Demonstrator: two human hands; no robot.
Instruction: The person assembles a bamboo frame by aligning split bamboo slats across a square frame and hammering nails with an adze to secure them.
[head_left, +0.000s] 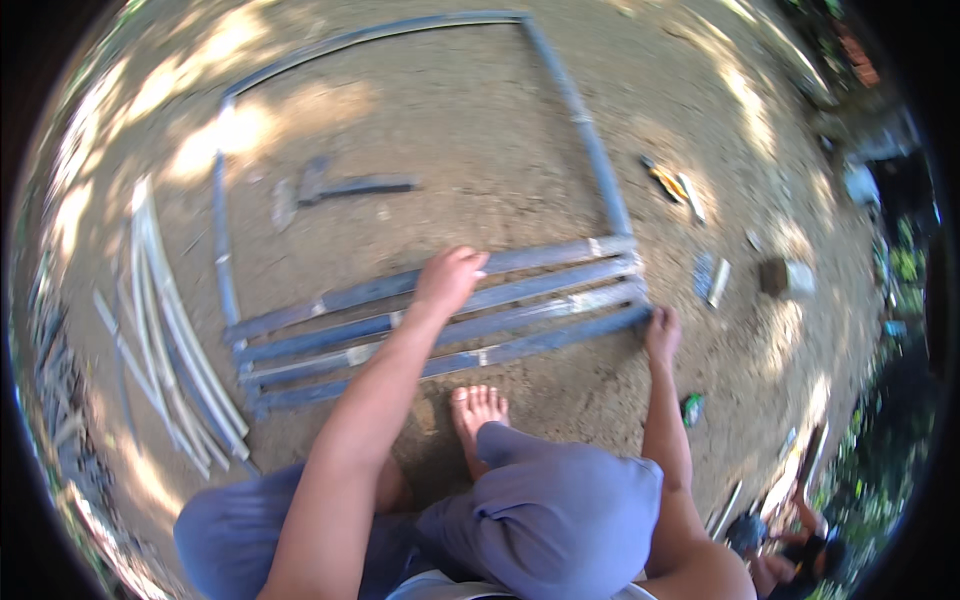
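A large four-sided frame of grey-blue split bamboo (590,140) lies on the dirt ground. Across its near side run several bamboo slats, roughly parallel, with narrow gaps between them. My left hand (450,280) is closed over the farthest slat (545,256), near its middle; the hand hides that stretch of it. At the right end of the nearest slat (560,330), my right hand (662,335) has its fingers pinched at the tip. Inside the frame lies a hammer (368,186) with a dark handle, slightly blurred.
Pale bamboo strips (165,310) lie in a loose bundle at left. To the right are a yellow-and-black tool (664,180), a squarish block (787,278) and a small green item (692,409). My bare foot (480,415) stands beside the nearest slat. Another person (790,560) is at the lower right.
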